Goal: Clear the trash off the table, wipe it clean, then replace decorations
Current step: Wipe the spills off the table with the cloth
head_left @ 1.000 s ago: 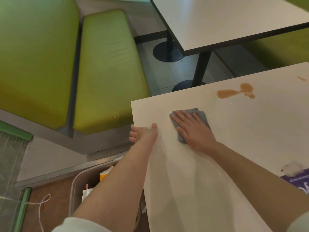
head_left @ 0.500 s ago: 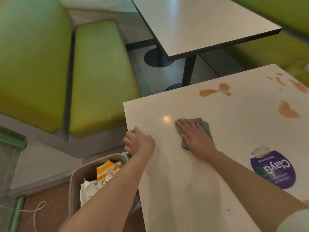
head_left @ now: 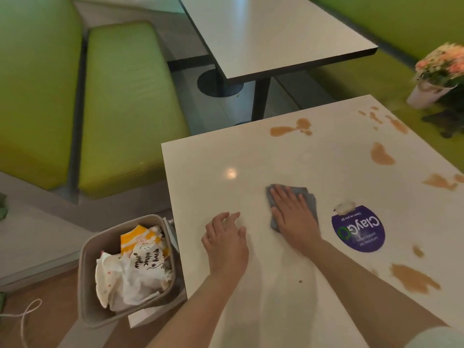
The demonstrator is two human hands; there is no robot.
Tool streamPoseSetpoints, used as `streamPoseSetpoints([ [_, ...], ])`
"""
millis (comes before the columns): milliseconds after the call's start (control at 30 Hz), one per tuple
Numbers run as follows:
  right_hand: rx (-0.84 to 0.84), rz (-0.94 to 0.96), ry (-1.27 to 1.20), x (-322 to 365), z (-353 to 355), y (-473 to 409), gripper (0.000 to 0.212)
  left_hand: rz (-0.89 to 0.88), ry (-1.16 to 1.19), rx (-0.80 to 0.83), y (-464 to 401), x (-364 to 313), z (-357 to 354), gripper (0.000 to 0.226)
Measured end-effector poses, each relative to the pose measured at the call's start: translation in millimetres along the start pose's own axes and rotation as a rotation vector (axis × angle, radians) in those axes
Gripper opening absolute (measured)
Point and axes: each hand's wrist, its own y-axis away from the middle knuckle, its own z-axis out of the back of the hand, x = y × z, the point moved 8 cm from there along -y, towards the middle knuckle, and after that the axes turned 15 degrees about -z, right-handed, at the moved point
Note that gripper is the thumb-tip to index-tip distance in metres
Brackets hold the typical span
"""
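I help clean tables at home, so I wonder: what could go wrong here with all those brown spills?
The small grey cloth under the right hand may smear the brown spills rather than lift them. Wiping over the purple sticker could catch its peeling top edge. The left hand rests near the table edge, above the full trash bin, and might slip off.

Single head view, wide-angle, looking steeply down, close over table [head_left: 251,156] near corner, bench [head_left: 125,104] beyond.

Under the flat right hand [head_left: 293,217] lies a grey matt cloth [head_left: 307,197], on a smooth, slightly glossy white table [head_left: 251,156] with brown liquid stains [head_left: 381,154].
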Motion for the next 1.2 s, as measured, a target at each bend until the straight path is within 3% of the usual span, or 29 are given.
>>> streamPoseSetpoints([
  [67, 0.001, 0.019, -0.012, 19, -5, 20, 0.063, -0.009, -0.012, 0.009, 13, 4, -4, 0.038],
  [233, 0.1, 0.306, 0.04, 26, -13, 69, 0.056, -0.091, -0.111, 0.047, 36, 2, -18, 0.043],
  [433, 0.073, 0.04, 0.004, -2, -3, 49, 0.064, -0.14, -0.164, 0.131, 40, 0, -26, 0.05],
  [633, 0.085, 0.187, 0.016, -3, -12, 129, 0.057, -0.098, -0.095, 0.292, 36, 7, -33, 0.064],
  [733, 0.112, 0.025, 0.034, -37, -6, 108, 0.06, -0.058, -0.021, 0.419, 34, 5, -31, 0.06],
  [833, 0.035, -0.099, 0.019, -26, -9, 114, 0.064, -0.078, -0.005, 0.476, 36, 4, -30, 0.062],
  [933, 0.013, 0.038, -0.003, 12, -26, 168, 0.058, -0.13, -0.023, 0.413, 40, 0, -22, 0.06],
  [1033, 0.055, 0.173, 0.015, 7, -25, 189, 0.055, -0.178, -0.091, 0.282, 52, -11, -6, 0.055],
  [1200, 0.0, -0.071, -0.048, -15, -18, 174, 0.059, -0.245, -0.097, 0.255, 102, -34, -10, 0.05],
])
